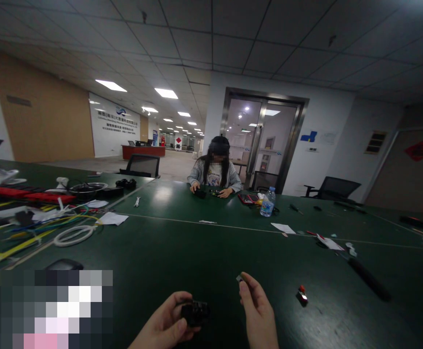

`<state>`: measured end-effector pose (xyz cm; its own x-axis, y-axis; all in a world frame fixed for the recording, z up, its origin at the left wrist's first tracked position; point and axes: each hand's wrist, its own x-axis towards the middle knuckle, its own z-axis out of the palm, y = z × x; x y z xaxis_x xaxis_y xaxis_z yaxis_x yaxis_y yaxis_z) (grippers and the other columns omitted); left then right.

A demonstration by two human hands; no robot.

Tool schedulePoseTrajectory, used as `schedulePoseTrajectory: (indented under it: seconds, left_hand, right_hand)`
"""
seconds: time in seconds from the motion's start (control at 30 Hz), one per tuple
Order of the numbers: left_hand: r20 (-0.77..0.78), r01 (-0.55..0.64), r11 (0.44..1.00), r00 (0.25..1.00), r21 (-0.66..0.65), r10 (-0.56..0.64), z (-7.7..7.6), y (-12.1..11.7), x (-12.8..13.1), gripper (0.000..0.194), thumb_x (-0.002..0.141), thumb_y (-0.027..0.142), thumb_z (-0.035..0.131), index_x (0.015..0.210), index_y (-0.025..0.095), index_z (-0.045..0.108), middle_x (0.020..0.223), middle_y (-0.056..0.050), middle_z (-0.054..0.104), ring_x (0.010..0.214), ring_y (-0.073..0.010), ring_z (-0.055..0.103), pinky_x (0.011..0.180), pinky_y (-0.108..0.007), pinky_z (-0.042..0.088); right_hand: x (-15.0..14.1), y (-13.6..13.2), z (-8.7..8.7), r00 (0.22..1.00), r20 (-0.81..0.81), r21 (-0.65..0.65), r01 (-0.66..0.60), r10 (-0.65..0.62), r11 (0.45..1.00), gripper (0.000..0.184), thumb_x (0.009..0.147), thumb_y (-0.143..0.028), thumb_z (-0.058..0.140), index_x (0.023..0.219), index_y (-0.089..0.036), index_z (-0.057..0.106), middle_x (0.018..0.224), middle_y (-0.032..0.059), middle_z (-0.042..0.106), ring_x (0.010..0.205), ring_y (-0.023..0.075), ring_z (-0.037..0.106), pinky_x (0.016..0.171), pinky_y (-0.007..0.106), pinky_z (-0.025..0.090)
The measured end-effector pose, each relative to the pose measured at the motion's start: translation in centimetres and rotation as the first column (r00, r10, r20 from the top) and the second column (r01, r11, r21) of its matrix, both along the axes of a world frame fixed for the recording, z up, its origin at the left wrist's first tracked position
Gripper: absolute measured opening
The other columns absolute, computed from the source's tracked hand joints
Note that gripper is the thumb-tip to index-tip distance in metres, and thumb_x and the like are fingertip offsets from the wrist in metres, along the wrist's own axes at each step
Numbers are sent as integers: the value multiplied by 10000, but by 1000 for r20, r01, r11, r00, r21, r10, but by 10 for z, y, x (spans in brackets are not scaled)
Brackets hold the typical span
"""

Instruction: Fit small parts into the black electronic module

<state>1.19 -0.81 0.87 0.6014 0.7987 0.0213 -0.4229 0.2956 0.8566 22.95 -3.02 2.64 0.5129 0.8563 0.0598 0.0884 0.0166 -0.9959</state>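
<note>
Low in the head view, my left hand [173,320] is closed around a small black device [196,312] with a boxy, ridged shape; its exact kind is unclear. To its right, my right hand [257,308] is raised above the table and pinches a tiny greyish piece [239,278] between thumb and forefinger. That piece is too small to name. The two hands are apart. On the green table [153,252] to the right of my right hand lies a small red and black object [302,295] with a shiny face.
Across the table a person [214,169] sits handling dark parts. A water bottle [267,202] stands right of them. Cables [75,236] and papers [114,218] crowd the left side. A small wrench [137,201] lies beyond, and a black rod-like thing [369,279] lies at right.
</note>
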Motion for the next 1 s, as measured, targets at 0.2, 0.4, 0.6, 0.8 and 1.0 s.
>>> schedulePoseTrajectory:
  seconds: [0.2, 0.4, 0.6, 0.8, 1.0]
  left_hand:
    - [-32, -8, 1000, 999, -19, 7, 3, -1, 0, 456, 709, 353, 741, 1077, 225, 504, 1015, -73, 659, 897, -235, 615, 805, -349, 395]
    - [-18, 4, 1000, 1000, -2, -4, 3, -1, 1, 447, 707, 351, 745, 1070, 226, 517, 1002, -70, 663, 889, -219, 616, 781, -316, 401]
    - [4, 4, 1000, 1000, 13, -4, 0, -1, 3, 486, 664, 358, 777, 1059, 215, 532, 983, -72, 659, 882, -236, 618, 773, -329, 401]
    - [18, -4, 1000, 1000, 22, 3, 0, -2, 3, 473, 665, 342, 781, 1053, 217, 541, 933, -48, 661, 855, -215, 612, 777, -327, 393]
    - [30, -6, 999, 1000, 33, 5, -2, -1, 5, 500, 644, 361, 793, 1050, 202, 548, 921, -50, 657, 854, -202, 598, 763, -311, 396]
  right_hand:
    - [-3, -2, 6, 1000, -30, -14, -3, 3, 1000, 521, 702, -582, 583, 1064, -209, 608, 1050, 66, 665, 998, 270, 593, 818, 358, 496]
    - [-7, -1, 10, 996, -72, 21, -52, 54, 998, 549, 644, -582, 635, 1027, -188, 621, 1032, 76, 671, 1023, 272, 585, 842, 358, 486]
    - [-22, -7, 11, 964, 34, 65, -264, 262, 962, 464, 652, -556, 642, 928, -183, 667, 898, 78, 689, 863, 250, 621, 768, 343, 491]
    - [-29, -14, 10, 811, 351, 53, -516, 468, 855, 242, 744, -409, 594, 893, -233, 670, 945, 60, 623, 885, 218, 585, 803, 320, 454]
    - [-30, -15, 7, 728, 399, -20, -600, 557, 799, 210, 760, -352, 587, 930, -247, 654, 1061, 77, 570, 1011, 234, 547, 901, 352, 407]
